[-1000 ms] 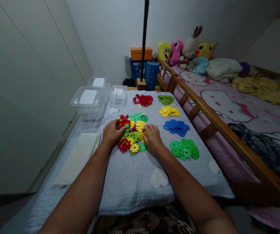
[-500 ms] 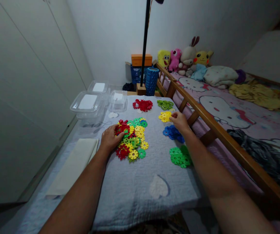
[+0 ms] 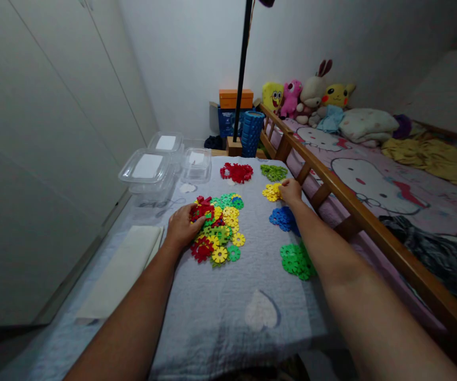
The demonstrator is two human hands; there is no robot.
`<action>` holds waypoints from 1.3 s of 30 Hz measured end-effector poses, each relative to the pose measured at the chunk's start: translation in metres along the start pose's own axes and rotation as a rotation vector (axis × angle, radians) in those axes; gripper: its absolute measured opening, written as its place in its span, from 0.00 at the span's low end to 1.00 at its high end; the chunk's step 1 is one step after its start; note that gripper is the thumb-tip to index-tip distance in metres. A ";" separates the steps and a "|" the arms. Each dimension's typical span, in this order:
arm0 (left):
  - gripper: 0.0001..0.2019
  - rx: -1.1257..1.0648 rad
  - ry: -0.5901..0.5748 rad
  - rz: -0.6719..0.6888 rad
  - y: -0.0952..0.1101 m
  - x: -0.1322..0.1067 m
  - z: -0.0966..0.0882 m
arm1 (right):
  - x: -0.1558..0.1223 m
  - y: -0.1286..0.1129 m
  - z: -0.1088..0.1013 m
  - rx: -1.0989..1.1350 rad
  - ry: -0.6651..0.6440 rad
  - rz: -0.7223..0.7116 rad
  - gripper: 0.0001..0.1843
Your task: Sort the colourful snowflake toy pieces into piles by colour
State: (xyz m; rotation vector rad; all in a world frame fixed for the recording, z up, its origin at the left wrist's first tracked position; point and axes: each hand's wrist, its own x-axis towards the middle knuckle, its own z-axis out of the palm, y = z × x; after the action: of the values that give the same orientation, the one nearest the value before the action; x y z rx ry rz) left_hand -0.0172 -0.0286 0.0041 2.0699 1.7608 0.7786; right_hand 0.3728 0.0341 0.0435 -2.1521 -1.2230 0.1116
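Note:
A mixed pile of plastic snowflake building discs in red, yellow, green and blue lies on the cloth-covered table. My left hand rests on the pile's left side, fingers apart, touching the red pieces. Over at the right, my right hand reaches the yellow discs, its fingers closed together at their right edge. Whatever those fingers may hold is hidden. Single-colour heaps lie around it: red and lime green farther back, blue discs and green discs nearer, partly behind my right forearm.
Clear plastic boxes with lids stand at the back left. A folded pale sheet lies at the left. The wooden bed rail runs along the right side. A black pole rises behind the table beside a blue foam roller.
The camera view has shifted slightly, so everything sits a little farther right. My right hand remains at the yellow heap, its fingers now lower and more closed. My left hand stays on the pile.

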 end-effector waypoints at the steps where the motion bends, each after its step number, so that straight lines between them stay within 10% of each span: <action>1: 0.26 -0.003 0.000 0.001 0.000 0.000 0.000 | 0.000 0.000 0.001 -0.029 -0.008 -0.004 0.10; 14: 0.27 0.003 0.011 -0.002 0.000 0.000 0.001 | -0.025 -0.022 0.001 -0.079 0.002 -0.169 0.13; 23: 0.26 0.021 0.005 -0.009 0.007 -0.001 -0.002 | -0.102 -0.069 0.022 -0.003 -0.582 -0.661 0.08; 39: 0.23 0.018 -0.012 -0.013 0.009 -0.002 -0.004 | -0.119 -0.073 0.042 0.172 -0.589 -0.507 0.11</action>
State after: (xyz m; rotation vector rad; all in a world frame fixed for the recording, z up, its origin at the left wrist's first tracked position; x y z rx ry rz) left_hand -0.0125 -0.0327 0.0125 2.0689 1.7795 0.7480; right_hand 0.2363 -0.0134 0.0248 -1.6434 -1.9719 0.6370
